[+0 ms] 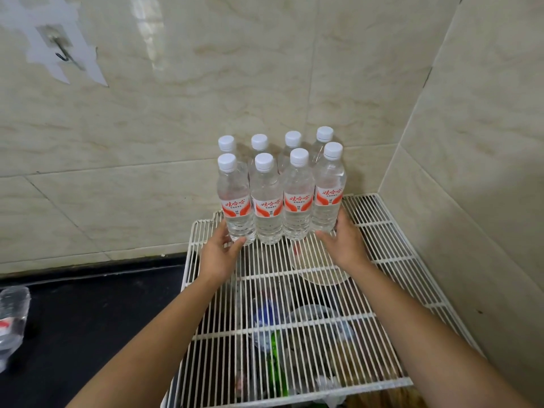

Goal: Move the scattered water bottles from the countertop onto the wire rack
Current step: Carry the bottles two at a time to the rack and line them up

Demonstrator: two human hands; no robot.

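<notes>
Beige marble-look tiles line the corner where a white wire rack [391,260] sits above a black countertop [88,319]. Eight upright water bottles [268,207] stand on the far part of the rack in two rows of four, labels facing the camera. The left hand [219,253] is spread, fingers cupped against the base of the front row's leftmost bottle [235,201]. The right hand [343,241] is likewise spread, touching the base of the rightmost front bottle [328,192]. Neither hand is closed round a bottle; both bracket the block from its two ends.

One more bottle [11,316] lies on its side on the countertop at the far left edge of view, well apart from the rack, its long axis running roughly toward and away from the camera. Judgement: the left hand is nearer, and the coming reach goes left and down, off the rack.
</notes>
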